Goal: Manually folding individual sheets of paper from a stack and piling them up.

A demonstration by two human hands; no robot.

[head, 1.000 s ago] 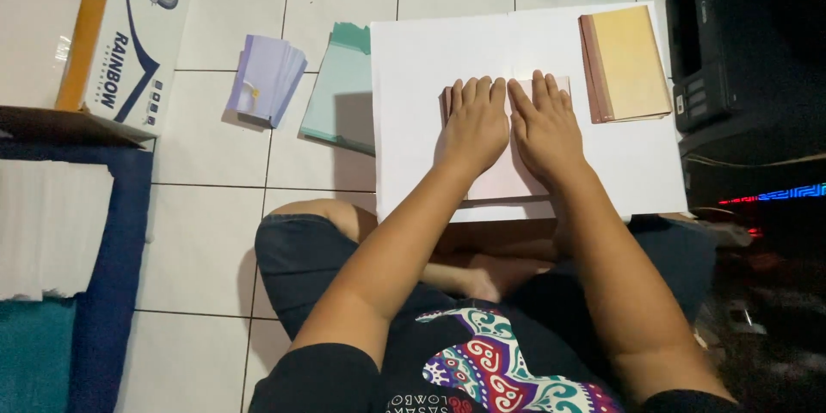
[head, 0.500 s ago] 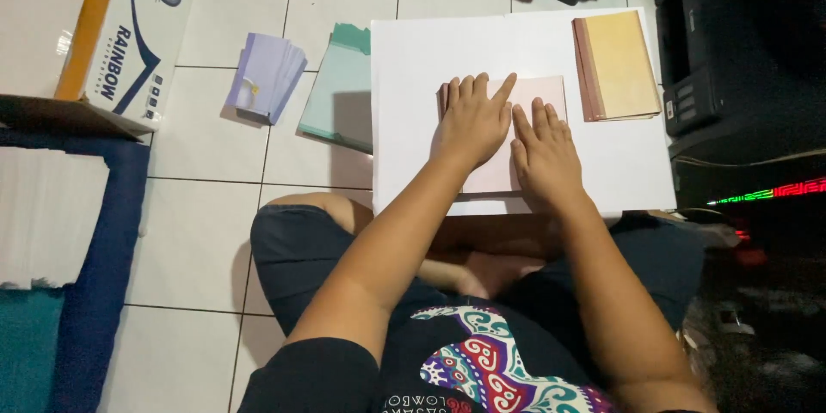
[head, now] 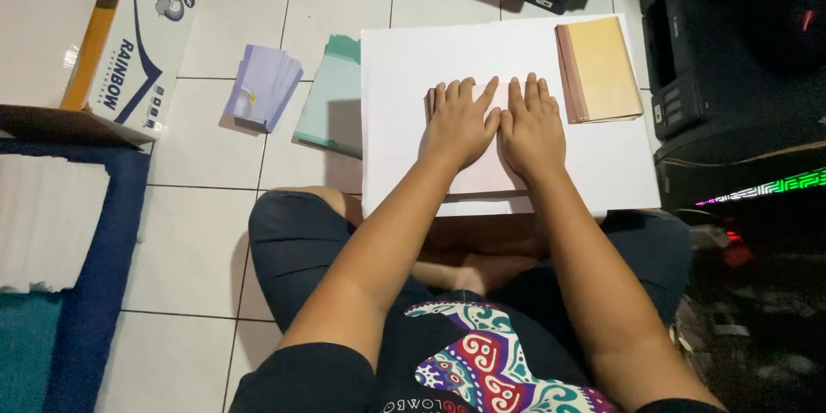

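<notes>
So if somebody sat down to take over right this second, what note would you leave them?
Left hand: flat, palm down, on the pale pink paper stack.
Right hand: flat beside it on the same stack, the two nearly touching.
The stack lies on a white board over the lap; a yellow pad sits at the board's right edge.
Done: stack laid down and pressed flat.
Left: nothing lifted or gripped yet.

half a sec ago the left hand sat further toward 12 o'clock than the right hand; now they're level, thumbs touching, both flat on the pale pink sheet; right one slid toward 12, so less of the sheet shows at its far end
</notes>
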